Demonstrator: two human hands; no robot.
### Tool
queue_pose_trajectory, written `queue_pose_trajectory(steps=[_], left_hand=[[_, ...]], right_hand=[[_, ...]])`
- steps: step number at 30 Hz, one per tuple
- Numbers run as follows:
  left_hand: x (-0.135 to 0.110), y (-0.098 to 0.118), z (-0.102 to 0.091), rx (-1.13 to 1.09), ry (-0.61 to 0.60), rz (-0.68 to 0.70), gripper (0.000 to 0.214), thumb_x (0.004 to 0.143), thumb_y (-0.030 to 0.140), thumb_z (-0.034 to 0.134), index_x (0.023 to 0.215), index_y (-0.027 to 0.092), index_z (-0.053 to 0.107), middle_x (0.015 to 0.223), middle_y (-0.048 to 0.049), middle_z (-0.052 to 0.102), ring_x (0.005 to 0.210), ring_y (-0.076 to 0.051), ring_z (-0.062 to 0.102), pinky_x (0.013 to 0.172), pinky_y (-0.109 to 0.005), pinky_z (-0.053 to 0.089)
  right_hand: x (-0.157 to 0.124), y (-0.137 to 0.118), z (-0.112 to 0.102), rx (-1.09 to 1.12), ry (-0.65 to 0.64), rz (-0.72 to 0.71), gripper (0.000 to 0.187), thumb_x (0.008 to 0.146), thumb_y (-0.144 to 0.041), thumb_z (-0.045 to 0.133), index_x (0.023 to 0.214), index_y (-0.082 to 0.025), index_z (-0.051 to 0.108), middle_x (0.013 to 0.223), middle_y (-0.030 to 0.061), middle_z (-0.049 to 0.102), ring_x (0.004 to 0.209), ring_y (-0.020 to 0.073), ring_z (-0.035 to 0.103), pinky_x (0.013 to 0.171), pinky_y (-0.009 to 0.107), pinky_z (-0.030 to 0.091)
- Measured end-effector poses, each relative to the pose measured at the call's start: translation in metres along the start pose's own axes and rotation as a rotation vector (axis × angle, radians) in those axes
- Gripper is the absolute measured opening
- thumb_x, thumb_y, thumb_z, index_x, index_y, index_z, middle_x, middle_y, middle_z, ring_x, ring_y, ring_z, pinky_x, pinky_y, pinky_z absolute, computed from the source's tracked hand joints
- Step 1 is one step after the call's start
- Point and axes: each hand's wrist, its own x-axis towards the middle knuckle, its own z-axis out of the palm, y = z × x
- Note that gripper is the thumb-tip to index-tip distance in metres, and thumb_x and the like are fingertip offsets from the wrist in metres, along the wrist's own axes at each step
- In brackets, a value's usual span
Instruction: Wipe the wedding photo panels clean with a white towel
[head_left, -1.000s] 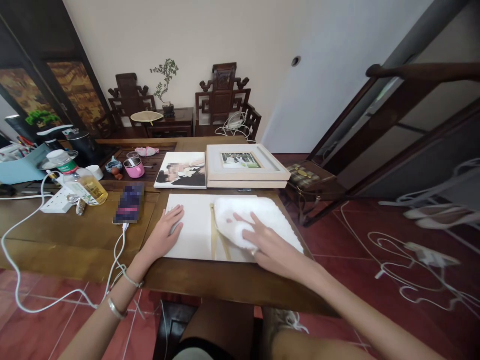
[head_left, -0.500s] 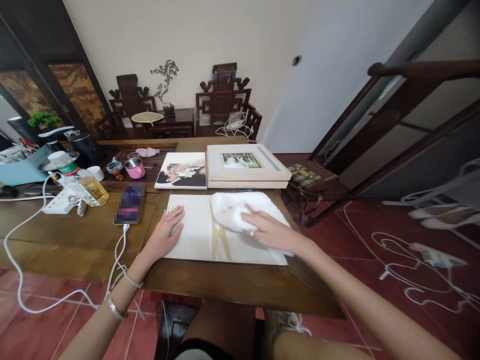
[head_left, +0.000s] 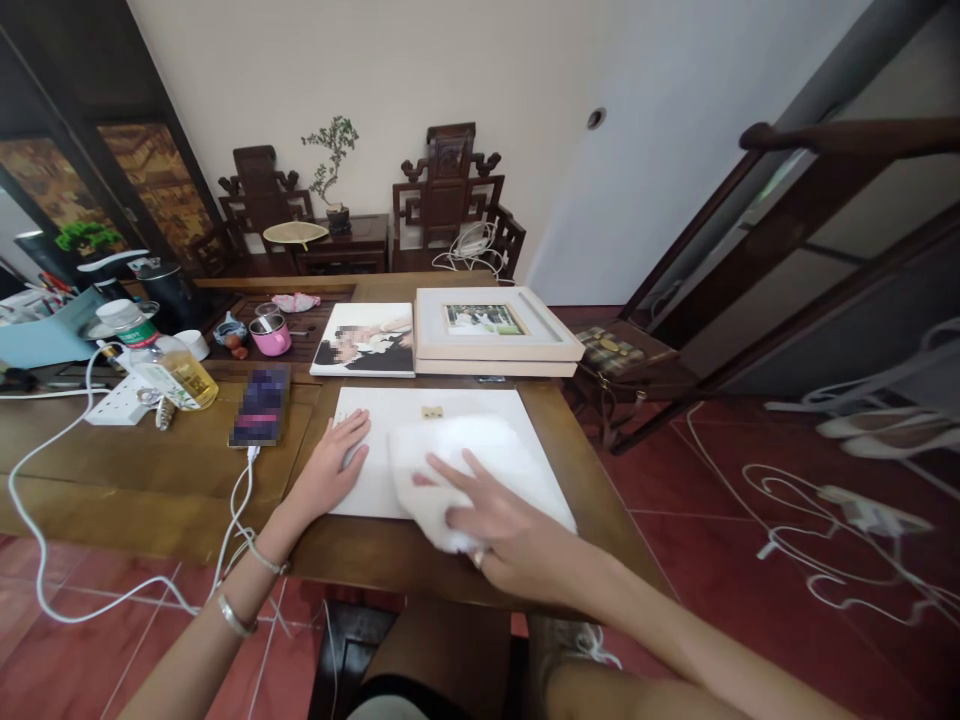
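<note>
A flat white panel (head_left: 375,402) lies in front of me near the table's edge. My left hand (head_left: 337,465) rests on its left edge with the fingers stretched out. My right hand (head_left: 491,520) grips a fluffy white cloth (head_left: 480,440) and presses it on the panel's lower middle, where a corner of cloth hangs past the near edge. A small tan mark or piece (head_left: 432,411) shows on the panel above the cloth. Much of the panel's surface is hidden by the cloth and hand.
Behind the panel lie a photo print (head_left: 364,345) and stacked pale frames (head_left: 491,330). To the left are a phone (head_left: 260,405) on a white cable, a bottle (head_left: 180,375), a power strip (head_left: 116,402) and a pink cup (head_left: 271,337). A bag (head_left: 607,350) sits beyond the right edge.
My right hand has drawn the cloth toward me and to the left, from the panel's upper right to its near edge. My left hand has stayed in place.
</note>
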Motion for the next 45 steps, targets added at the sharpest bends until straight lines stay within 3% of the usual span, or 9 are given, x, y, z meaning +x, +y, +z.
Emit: queue_pose_trajectory(steps=[4, 7, 14, 19, 24, 28, 35, 41, 45], left_hand=[[0.0, 0.001, 0.0, 0.007, -0.006, -0.009, 0.041, 0.091, 0.028, 0.039, 0.129, 0.018, 0.05, 0.14, -0.0098, 0.045, 0.134, -0.023, 0.035, 0.113, -0.05, 0.017], [0.0, 0.001, -0.001, 0.012, -0.008, -0.01, 0.041, 0.091, 0.027, 0.039, 0.129, 0.017, 0.05, 0.14, -0.0098, 0.044, 0.134, -0.022, 0.035, 0.113, -0.05, 0.017], [0.0, 0.0, -0.001, -0.021, -0.014, -0.019, 0.041, 0.092, 0.028, 0.039, 0.13, 0.019, 0.049, 0.141, -0.0088, 0.044, 0.134, -0.022, 0.034, 0.113, -0.051, 0.016], [0.002, 0.002, -0.002, -0.039, -0.002, -0.04, 0.041, 0.092, 0.028, 0.036, 0.13, 0.018, 0.049, 0.139, -0.0095, 0.046, 0.133, -0.021, 0.036, 0.114, -0.049, 0.016], [0.001, 0.001, -0.001, -0.004, 0.019, -0.039, 0.046, 0.091, 0.026, 0.036, 0.134, 0.011, 0.042, 0.143, -0.0141, 0.04, 0.136, -0.021, 0.031, 0.113, -0.046, 0.019], [0.0, -0.001, 0.0, 0.009, -0.006, -0.025, 0.045, 0.092, 0.025, 0.033, 0.134, 0.011, 0.043, 0.144, -0.0146, 0.038, 0.137, -0.022, 0.028, 0.113, -0.047, 0.017], [0.0, -0.002, 0.002, 0.006, -0.007, -0.037, 0.044, 0.094, 0.028, 0.032, 0.134, 0.015, 0.043, 0.144, -0.0126, 0.038, 0.137, -0.022, 0.028, 0.113, -0.048, 0.017], [-0.001, 0.007, -0.005, -0.146, 0.07, -0.04, 0.049, 0.097, 0.035, 0.025, 0.142, 0.018, 0.031, 0.15, -0.0082, 0.027, 0.14, -0.019, 0.02, 0.115, -0.043, 0.015], [-0.002, 0.008, -0.008, -0.212, 0.129, 0.014, 0.051, 0.097, 0.04, 0.02, 0.144, 0.019, 0.026, 0.153, -0.0047, 0.019, 0.141, -0.019, 0.014, 0.116, -0.039, 0.012]], right_hand=[[-0.02, -0.009, -0.004, 0.038, -0.09, -0.107, 0.035, 0.054, 0.0, 0.044, 0.08, -0.019, 0.059, 0.144, 0.0076, 0.039, 0.139, 0.021, 0.017, 0.115, 0.047, 0.005], [-0.014, 0.004, -0.008, 0.02, -0.03, -0.019, 0.036, 0.058, 0.0, 0.042, 0.085, -0.018, 0.058, 0.142, 0.0109, 0.041, 0.138, 0.0208, 0.022, 0.115, 0.045, 0.012], [0.062, 0.046, -0.015, -0.099, 0.094, 0.179, 0.036, 0.077, -0.006, 0.038, 0.108, -0.012, 0.055, 0.127, 0.0177, 0.055, 0.137, 0.0291, 0.022, 0.108, 0.057, 0.02], [0.095, 0.033, -0.009, -0.245, 0.009, 0.225, 0.044, 0.074, -0.007, 0.047, 0.117, -0.013, 0.054, 0.144, 0.0182, 0.036, 0.137, 0.0381, 0.016, 0.101, 0.068, 0.016], [0.061, -0.01, 0.0, -0.207, -0.141, 0.046, 0.042, 0.069, -0.011, 0.054, 0.11, -0.014, 0.059, 0.147, 0.0177, 0.03, 0.138, 0.0393, 0.012, 0.102, 0.07, 0.007], [0.023, -0.031, -0.013, -0.01, -0.244, -0.125, 0.035, 0.063, -0.011, 0.052, 0.096, -0.017, 0.061, 0.14, 0.0136, 0.043, 0.137, 0.0329, 0.02, 0.106, 0.064, 0.012], [0.04, 0.006, -0.041, -0.036, -0.186, 0.038, 0.028, 0.065, -0.004, 0.041, 0.084, -0.019, 0.056, 0.097, 0.007, 0.066, 0.107, 0.0257, 0.056, 0.102, 0.046, 0.033], [0.104, 0.032, -0.021, -0.182, 0.014, 0.191, 0.035, 0.074, -0.008, 0.041, 0.106, -0.014, 0.055, 0.118, 0.0181, 0.058, 0.127, 0.0343, 0.037, 0.098, 0.057, 0.028], [0.114, 0.011, -0.001, -0.199, 0.007, 0.037, 0.04, 0.072, -0.009, 0.045, 0.11, -0.014, 0.056, 0.134, 0.018, 0.048, 0.134, 0.0365, 0.024, 0.101, 0.066, 0.016]])
